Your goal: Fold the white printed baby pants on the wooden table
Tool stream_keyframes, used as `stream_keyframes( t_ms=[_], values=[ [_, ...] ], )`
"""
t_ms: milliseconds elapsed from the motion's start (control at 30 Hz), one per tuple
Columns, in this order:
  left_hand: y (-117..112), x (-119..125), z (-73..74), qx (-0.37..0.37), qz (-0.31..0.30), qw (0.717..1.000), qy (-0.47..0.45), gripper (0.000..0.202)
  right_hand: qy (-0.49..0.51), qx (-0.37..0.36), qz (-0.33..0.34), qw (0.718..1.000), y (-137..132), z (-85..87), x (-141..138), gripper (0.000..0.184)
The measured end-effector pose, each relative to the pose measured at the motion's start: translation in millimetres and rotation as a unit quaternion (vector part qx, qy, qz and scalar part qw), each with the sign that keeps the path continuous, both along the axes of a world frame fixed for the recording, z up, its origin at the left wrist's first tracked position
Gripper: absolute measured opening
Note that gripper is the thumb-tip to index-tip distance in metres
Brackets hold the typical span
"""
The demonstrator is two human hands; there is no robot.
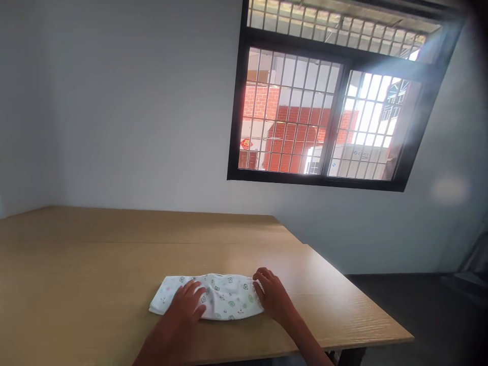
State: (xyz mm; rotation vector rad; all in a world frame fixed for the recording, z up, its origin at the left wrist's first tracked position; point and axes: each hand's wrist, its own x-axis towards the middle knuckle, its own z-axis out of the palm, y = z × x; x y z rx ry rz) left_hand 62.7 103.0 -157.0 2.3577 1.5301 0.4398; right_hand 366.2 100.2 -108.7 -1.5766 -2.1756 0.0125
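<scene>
A white cloth (229, 300), printed with small green and grey animal faces, lies folded into a long strip on the wooden table. My left hand (186, 302) rests over its left half, fingers spread and thumb apart. At the strip's right end, my right hand (272, 295) has its fingers curled round the edge, with a bit of cloth between thumb and fingers. Slight wrinkles run across the middle of the cloth. Its underside is hidden.
The light wooden table (95, 295) has a seam across it and ends in a corner at the right. Behind it stands a pale wall (133, 112) with a barred, black-framed window (282, 178). Dark floor (404, 295) shows at the right.
</scene>
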Motion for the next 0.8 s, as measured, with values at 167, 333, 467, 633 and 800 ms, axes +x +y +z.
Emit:
stream_keyframes(
  t_ms=[167,333,467,633,800],
  values=[
    [-3,62,-2.6,-0.012,-0.065,0.998,0.020,0.052,-0.019,-0.010,0.045,0.999,0,-8.3,-62,0.017],
    [29,32,-8.5,0.020,-0.041,0.999,0.013,0.052,0.008,-0.020,-0.020,1.000,15,-25.5,-53,0.022],
    [57,-34,-10.6,0.039,0.022,0.999,-0.009,0.055,0.044,-0.039,-0.079,0.995,18,-24.7,-2,0.023],
    [49,-80,-17.7,0.027,-0.003,0.997,-0.067,0.043,0.103,-0.059,-0.055,0.991,3,-27.0,29,0.017],
    [27,-87,-17.8,-0.002,-0.034,0.991,-0.130,0.028,0.156,-0.075,0.015,0.985,-7,-25.2,28,0.011]
  ],
)
